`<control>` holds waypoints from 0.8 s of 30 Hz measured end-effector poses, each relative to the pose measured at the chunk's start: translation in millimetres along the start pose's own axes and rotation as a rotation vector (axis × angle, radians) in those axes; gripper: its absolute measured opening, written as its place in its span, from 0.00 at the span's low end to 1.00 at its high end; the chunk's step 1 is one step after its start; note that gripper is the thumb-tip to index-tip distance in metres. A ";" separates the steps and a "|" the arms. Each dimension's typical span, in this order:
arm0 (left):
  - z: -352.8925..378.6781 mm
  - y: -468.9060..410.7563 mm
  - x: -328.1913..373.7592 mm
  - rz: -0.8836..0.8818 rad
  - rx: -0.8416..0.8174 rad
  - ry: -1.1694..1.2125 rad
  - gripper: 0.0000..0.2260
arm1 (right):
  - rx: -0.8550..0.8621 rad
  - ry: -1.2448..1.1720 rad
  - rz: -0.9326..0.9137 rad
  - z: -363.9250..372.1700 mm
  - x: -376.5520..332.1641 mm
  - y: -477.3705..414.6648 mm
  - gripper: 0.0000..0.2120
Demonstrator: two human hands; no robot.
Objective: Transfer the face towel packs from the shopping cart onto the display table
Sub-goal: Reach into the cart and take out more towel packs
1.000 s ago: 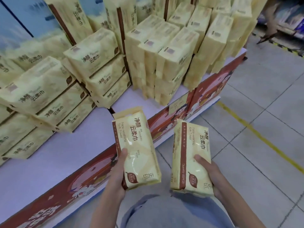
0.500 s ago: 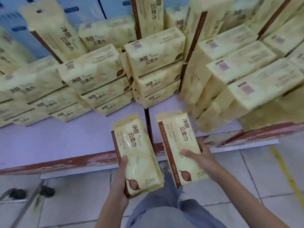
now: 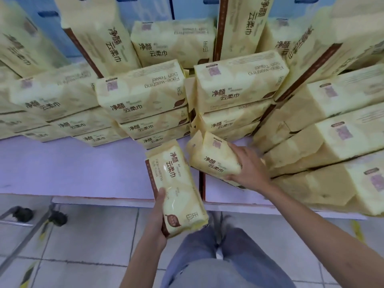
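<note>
Jeans-clad legs (image 3: 220, 265) at 6 o'clock, standing on tiled floor (image 3: 87, 244). Wheeled metal frame (image 3: 55, 218) at 8 o'clock, only partly in shot. Left hand (image 3: 160, 219) just below centre, fingers and thumb wrapped round the bottom end of the left pack (image 3: 176, 183). That pack's long axis runs toward 12 o'clock, printed face up, and it hangs over the front edge of the display table (image 3: 72, 167). Right hand (image 3: 249, 169) at 3 o'clock of centre grips the right pack (image 3: 212, 161) by one end. This one is tilted, over the tabletop, with its free end toward 11 o'clock, just in front of the middle stacks. Cannot tell if it touches the table surface. The two held packs are close but apart. Behind them, stacked packs (image 3: 143, 94) lie flat in piles across the table from 9 to 3 o'clock; the pile at 3 o'clock (image 3: 332, 142) sits end-on to the camera. Upright packs (image 3: 108, 34) at 11 to 1 o'clock behind the piles, blue boxes (image 3: 145, 9) at 12 o'clock furthest back.
</note>
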State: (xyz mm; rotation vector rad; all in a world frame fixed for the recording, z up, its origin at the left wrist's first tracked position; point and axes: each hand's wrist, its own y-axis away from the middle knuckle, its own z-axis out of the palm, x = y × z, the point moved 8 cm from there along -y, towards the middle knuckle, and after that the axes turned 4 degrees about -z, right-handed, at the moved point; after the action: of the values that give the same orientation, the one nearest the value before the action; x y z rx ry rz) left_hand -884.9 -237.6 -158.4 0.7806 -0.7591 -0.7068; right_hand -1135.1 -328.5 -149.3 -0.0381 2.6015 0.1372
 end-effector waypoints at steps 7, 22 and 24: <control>10.2 -18.3 -5.3 0.014 0.051 -0.005 0.22 | -0.095 0.458 -0.265 22.0 1.5 -22.4 0.46; 14.9 -33.5 -8.8 0.048 0.114 0.028 0.21 | 0.517 -0.717 0.692 21.2 21.9 55.1 0.43; 16.2 -33.2 -7.2 0.061 0.117 0.027 0.21 | 0.393 -1.099 1.026 53.8 24.0 55.1 0.46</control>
State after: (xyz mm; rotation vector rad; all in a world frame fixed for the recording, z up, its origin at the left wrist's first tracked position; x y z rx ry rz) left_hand -910.6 -254.8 -179.9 0.8684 -0.8017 -0.5995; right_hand -1131.4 -268.0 -202.5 1.1561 1.2989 -0.0113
